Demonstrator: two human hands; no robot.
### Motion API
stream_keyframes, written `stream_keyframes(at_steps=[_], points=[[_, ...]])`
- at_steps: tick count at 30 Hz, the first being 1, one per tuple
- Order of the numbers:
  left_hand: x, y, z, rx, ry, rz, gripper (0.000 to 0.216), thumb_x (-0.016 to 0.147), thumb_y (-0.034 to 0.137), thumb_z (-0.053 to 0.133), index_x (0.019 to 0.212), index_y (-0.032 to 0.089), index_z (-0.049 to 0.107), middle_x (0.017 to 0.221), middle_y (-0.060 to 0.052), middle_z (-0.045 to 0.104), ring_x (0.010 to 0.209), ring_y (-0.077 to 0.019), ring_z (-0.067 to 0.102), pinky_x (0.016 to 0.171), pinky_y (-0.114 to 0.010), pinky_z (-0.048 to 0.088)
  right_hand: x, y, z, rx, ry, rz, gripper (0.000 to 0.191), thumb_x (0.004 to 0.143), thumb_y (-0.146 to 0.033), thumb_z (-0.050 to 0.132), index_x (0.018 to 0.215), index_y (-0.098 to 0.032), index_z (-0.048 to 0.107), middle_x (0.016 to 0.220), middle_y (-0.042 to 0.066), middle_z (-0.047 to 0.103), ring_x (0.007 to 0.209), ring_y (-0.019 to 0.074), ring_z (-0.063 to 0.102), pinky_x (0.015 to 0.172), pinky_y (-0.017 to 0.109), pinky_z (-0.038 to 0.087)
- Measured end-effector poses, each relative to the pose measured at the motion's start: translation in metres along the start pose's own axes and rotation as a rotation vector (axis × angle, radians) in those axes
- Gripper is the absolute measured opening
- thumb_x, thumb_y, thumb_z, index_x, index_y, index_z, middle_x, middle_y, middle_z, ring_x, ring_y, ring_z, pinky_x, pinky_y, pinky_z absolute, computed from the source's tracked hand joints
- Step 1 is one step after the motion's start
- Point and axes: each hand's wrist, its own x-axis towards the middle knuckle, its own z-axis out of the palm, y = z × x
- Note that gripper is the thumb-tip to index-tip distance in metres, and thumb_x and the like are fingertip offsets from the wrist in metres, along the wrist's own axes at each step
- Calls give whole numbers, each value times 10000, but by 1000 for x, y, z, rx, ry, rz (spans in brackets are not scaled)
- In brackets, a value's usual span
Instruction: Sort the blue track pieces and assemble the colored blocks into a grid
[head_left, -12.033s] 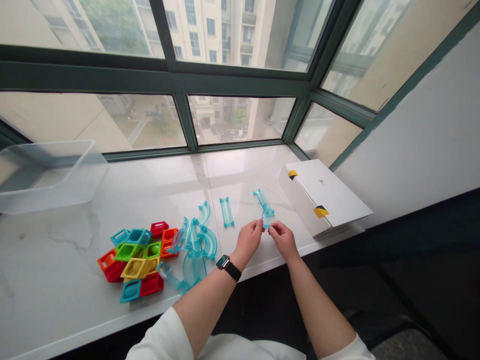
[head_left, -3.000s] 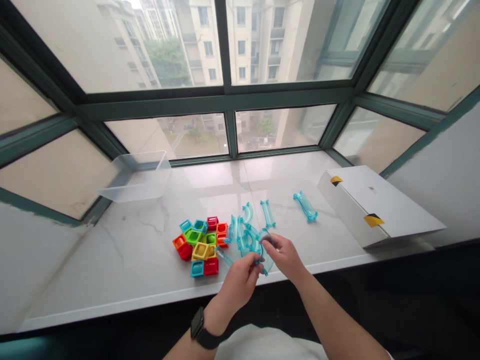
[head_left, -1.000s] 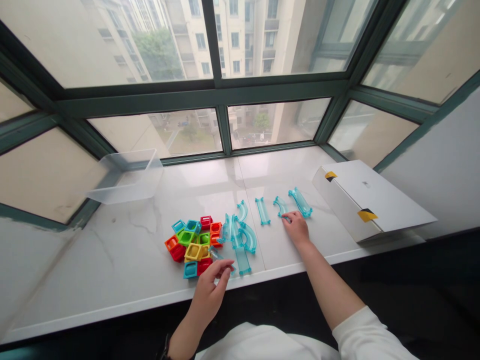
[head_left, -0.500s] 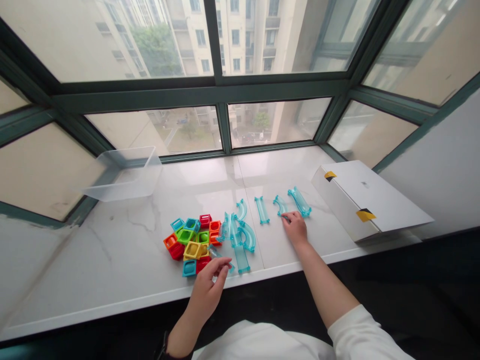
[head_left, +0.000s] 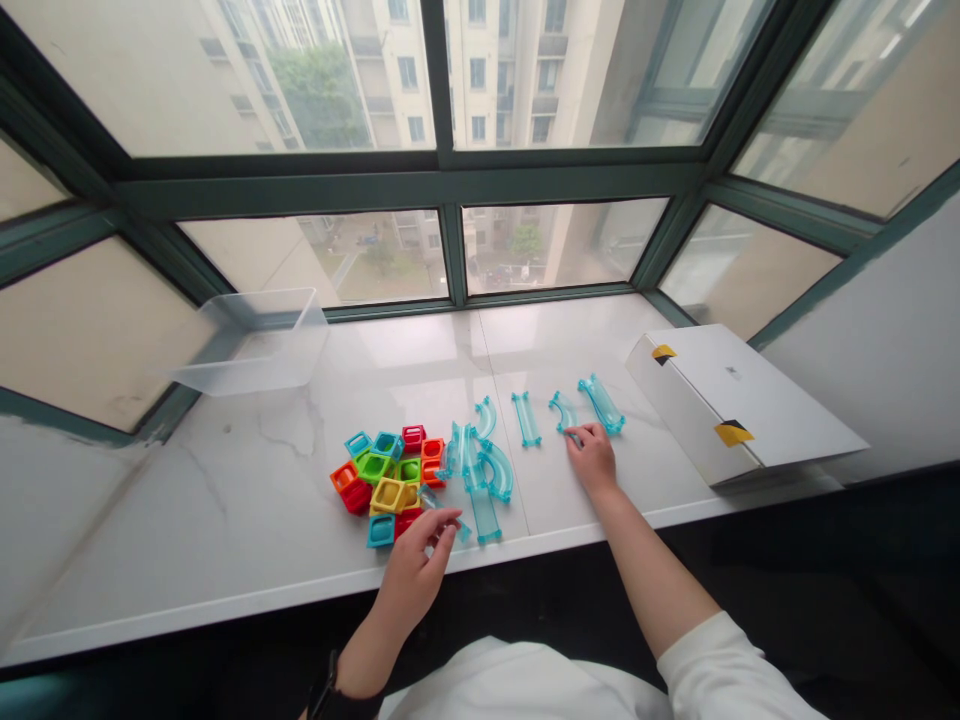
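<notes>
My right hand (head_left: 592,460) has its fingertips closed on the lower end of a clear blue curved track piece (head_left: 563,411) lying on the white counter. Just beyond that hand is a wider clear blue track piece (head_left: 602,404); to its left lies a straight one (head_left: 526,420). My left hand (head_left: 416,565) hovers at the counter's front edge, thumb and fingers apart, with nothing visible between them. Close to its fingertips, a clear blue piece (head_left: 463,530) is partly hidden. A cluster of clear blue track pieces (head_left: 486,512) lies beside colourful hollow blocks (head_left: 388,495).
A clear plastic bin (head_left: 255,378) stands at the back left by the window. At the right, a white box (head_left: 757,400) with yellow-and-black tape sits on the marble counter (head_left: 247,530). The counter's front edge runs just before my body.
The view has shifted slightly. Both hands stay in nearly the same places, and the track pieces and blocks lie as before.
</notes>
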Motion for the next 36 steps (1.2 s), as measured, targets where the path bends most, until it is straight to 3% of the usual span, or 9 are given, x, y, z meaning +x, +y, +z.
stream_keyframes(at_steps=[11, 18, 22, 26, 31, 36], points=[[-4, -2, 0, 17, -15, 19, 324, 1042, 427, 526, 1216, 234, 720, 1100, -85, 759, 990, -231, 720, 846, -352, 580, -3, -5, -4, 43, 28, -12, 311, 890, -322, 588, 1062, -203, 817, 1033, 104, 579, 952, 259, 618, 922, 423, 553], [-5, -5, 0, 28, -14, 28, 320, 1043, 422, 525, 1214, 231, 717, 1078, -87, 748, 942, -226, 709, 832, -360, 584, -32, -26, -18, 161, 88, 97, 360, 898, -348, 588, 1180, -189, 745, 1061, 105, 594, 801, 222, 586, 805, 415, 579], [-2, -3, 1, 31, -3, 36, 328, 1044, 415, 518, 1237, 231, 710, 1091, -93, 748, 959, -231, 714, 841, -363, 587, -59, -53, -23, 265, 27, 43, 288, 951, -329, 555, 1163, -213, 712, 956, 70, 645, 787, 220, 608, 782, 386, 573], [3, 0, 2, 31, 12, 39, 315, 1041, 407, 528, 1226, 237, 717, 1091, -83, 749, 946, -220, 717, 838, -352, 588, -73, -95, -23, 328, -107, -132, 209, 988, -300, 566, 1131, -241, 706, 917, 50, 685, 837, 232, 641, 811, 392, 559], [4, -1, 4, 28, 15, 47, 302, 1037, 386, 537, 1233, 247, 720, 1109, -77, 747, 946, -216, 717, 832, -344, 588, -64, -147, -12, 360, -280, -351, 239, 982, -246, 634, 1208, -267, 710, 1033, 65, 735, 1011, 264, 657, 929, 438, 532], [-2, -5, 4, 2, 1, 40, 300, 1049, 374, 526, 1242, 237, 709, 1117, -86, 740, 991, -223, 708, 847, -343, 579, -55, -174, 13, 241, -387, -440, 270, 937, -243, 742, 1201, -299, 743, 1090, 65, 739, 1062, 276, 652, 960, 447, 486]])
